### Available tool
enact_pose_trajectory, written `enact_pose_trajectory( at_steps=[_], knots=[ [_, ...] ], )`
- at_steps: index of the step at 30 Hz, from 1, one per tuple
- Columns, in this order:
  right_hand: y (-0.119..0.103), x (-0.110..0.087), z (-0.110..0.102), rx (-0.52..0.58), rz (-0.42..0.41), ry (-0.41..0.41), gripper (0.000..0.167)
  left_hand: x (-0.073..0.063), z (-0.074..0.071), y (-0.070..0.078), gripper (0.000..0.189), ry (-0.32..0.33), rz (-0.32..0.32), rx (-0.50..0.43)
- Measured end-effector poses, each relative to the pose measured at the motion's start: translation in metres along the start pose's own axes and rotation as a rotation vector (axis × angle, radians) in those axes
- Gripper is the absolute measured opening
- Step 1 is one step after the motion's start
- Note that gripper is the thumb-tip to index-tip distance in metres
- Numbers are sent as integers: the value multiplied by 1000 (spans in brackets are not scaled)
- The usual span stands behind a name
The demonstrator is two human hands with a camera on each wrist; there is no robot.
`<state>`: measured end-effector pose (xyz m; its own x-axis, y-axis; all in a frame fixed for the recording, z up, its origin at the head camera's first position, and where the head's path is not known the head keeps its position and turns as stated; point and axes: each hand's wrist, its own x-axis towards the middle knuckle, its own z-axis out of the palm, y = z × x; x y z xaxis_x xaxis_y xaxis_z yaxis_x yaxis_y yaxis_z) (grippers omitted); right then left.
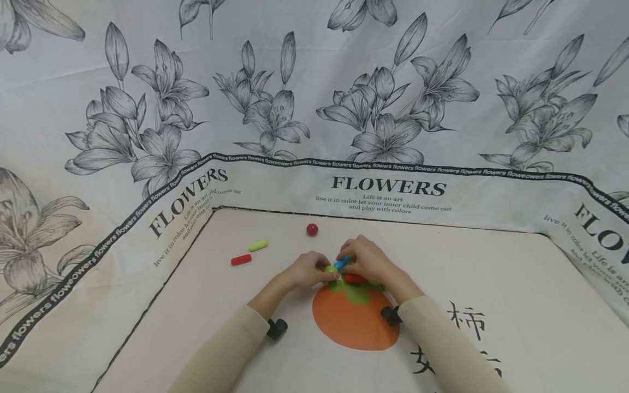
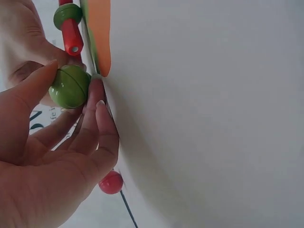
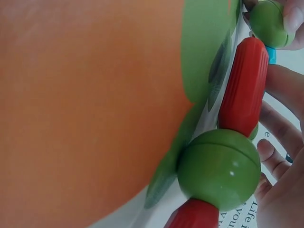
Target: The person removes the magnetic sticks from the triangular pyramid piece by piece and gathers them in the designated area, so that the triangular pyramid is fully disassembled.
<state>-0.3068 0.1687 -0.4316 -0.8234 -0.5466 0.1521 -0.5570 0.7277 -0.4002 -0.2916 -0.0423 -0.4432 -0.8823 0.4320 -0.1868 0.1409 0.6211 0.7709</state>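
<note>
Tilting blue rod [image 1: 342, 264] (upper end rightward)

A small construction of glossy plastic balls and ribbed rods sits at the centre of the head view, just above the printed orange fruit. 1 shiny green plastic ball [image 2: 70, 86] with a seam around its middle is pinched between thumb and fingertips at the upper left of the left wrist view. A short blue plastic rod [image 1: 342, 264] slants up to the right from it. A ribbed red plastic rod [image 3: 244, 85] runs down the right of the right wrist view into a larger green plastic ball [image 3: 217, 169] at lower centre, from which a second red rod [image 3: 194, 216] leaves the bottom edge.
</note>
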Motion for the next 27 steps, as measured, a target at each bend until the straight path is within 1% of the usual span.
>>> enact_pose_trajectory(
  at_steps=[5,11,13,15,18,21,24,27],
  knots=[
    [-1,0,1,2,21,9,18,-1,1,-3,26,-1,29,-19],
    [-2,2,0,-10,73,35,16,-2,-1,-3,26,-54,62,-8],
    [0,2,-1,-13,70,36,16,-2,-2,-3,26,-67,67,-9],
    [0,2,-1,-10,66,31,16,-2,-2,-3,26,-66,73,-12],
    [1,1,-1,-20,52,19,17,-3,-6,-5,26,-42,75,-5],
    [-1,-1,-1,-42,42,0,17,-5,-13,-6,28,-4,65,8],
    [-3,-2,-2,-69,34,-19,18,-6,-22,-7,30,40,30,15],
    [-4,-3,-3,-82,32,-30,19,-2,-29,-8,32,91,-1,17]
  ],
)
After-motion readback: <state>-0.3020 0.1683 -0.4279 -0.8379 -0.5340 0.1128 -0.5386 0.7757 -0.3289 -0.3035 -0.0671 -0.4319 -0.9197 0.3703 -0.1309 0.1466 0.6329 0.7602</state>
